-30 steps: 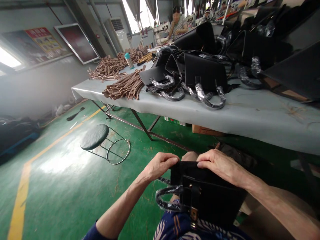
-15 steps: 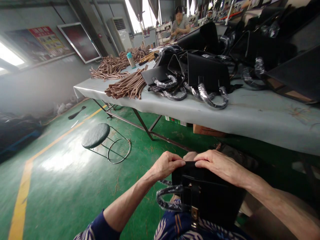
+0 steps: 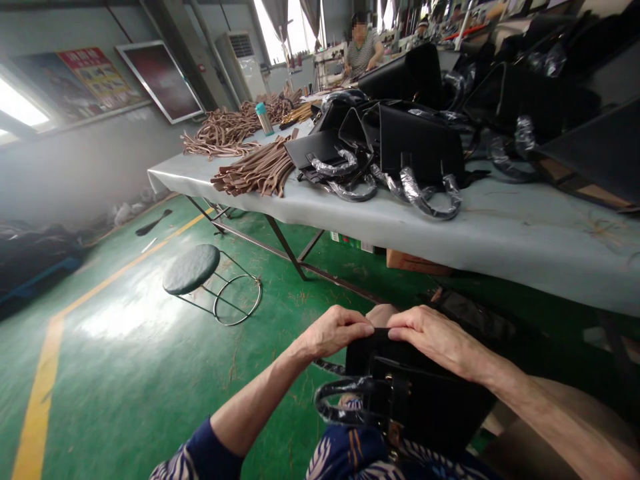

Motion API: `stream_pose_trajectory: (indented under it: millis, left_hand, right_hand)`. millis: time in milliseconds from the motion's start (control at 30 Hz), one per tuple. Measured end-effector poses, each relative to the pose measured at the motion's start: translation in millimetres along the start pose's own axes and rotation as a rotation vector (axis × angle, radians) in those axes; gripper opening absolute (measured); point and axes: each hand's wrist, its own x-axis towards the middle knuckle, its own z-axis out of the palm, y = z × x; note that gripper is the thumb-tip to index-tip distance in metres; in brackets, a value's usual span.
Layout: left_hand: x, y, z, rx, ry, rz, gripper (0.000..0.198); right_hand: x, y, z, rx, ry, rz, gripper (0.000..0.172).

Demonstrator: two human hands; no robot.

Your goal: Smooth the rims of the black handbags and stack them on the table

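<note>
A black handbag (image 3: 430, 400) rests on my lap, its plastic-wrapped handle (image 3: 340, 403) hanging toward the left. My left hand (image 3: 335, 331) pinches the bag's top edge at its left corner, fingers closed. My right hand (image 3: 435, 337) lies over the same top edge just to the right, fingers curled down onto it. The fingertips of both hands almost meet at the rim. A strap with a metal buckle (image 3: 395, 427) runs down the bag's front.
A long grey-covered table (image 3: 525, 233) stands ahead with several black handbags (image 3: 420, 143), brown strap piles (image 3: 257, 170) and a teal bottle (image 3: 263, 119). A round stool (image 3: 191, 269) stands on the green floor at left. Another person (image 3: 364, 50) works at the far end.
My two hands have drawn closer together along the bag's top edge. The view has shifted slightly downward and the bag sits a little lower.
</note>
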Motion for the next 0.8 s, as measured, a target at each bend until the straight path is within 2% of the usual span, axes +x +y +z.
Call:
stream_pose_trajectory:
  millis: [233,400,500,600,800]
  left_hand:
    - [-15,2,-4.3,0.031,0.085,0.035,0.027]
    - [-14,4,9.0,0.109,0.157,0.052,0.028]
    - [-13,6,16.0,0.179,0.218,0.011,0.033]
    - [-12,7,19.0,0.215,0.213,0.016,0.037]
    - [-11,15,23.7,0.229,0.193,0.031,0.039]
  right_hand:
    - [-1,3,-2,0.008,-0.008,-0.001,0.025]
    - [0,-8,4,-0.127,0.022,-0.01,0.031]
    - [1,-14,9,-0.265,0.046,-0.036,0.031]
    - [1,-14,14,-0.295,0.091,0.006,0.032]
    - [-11,-7,19,-0.325,0.113,0.002,0.033]
